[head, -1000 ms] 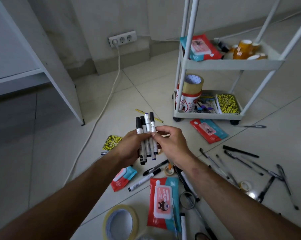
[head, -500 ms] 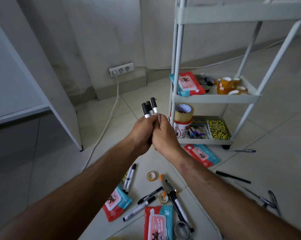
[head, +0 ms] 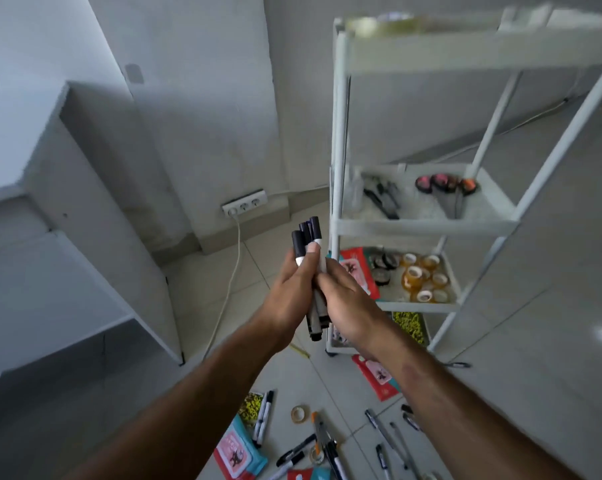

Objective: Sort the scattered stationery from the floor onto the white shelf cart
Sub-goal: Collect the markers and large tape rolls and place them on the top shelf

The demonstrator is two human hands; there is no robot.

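At the centre of the frame, just left of the white shelf cart (head: 341,216), my left hand (head: 289,299) and right hand (head: 348,303) are both clamped around a bundle of markers (head: 308,240), caps poking above my fingers, ends below.

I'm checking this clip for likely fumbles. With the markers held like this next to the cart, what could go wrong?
1. The markers are a loose bundle gripped by the left hand and right hand; their lower ends stick out unsupported, so one could slip out.
2. The scissors tier and tape tier are already occupied; markers dropped there may roll or mix sorts.
3. Pens lie underfoot.
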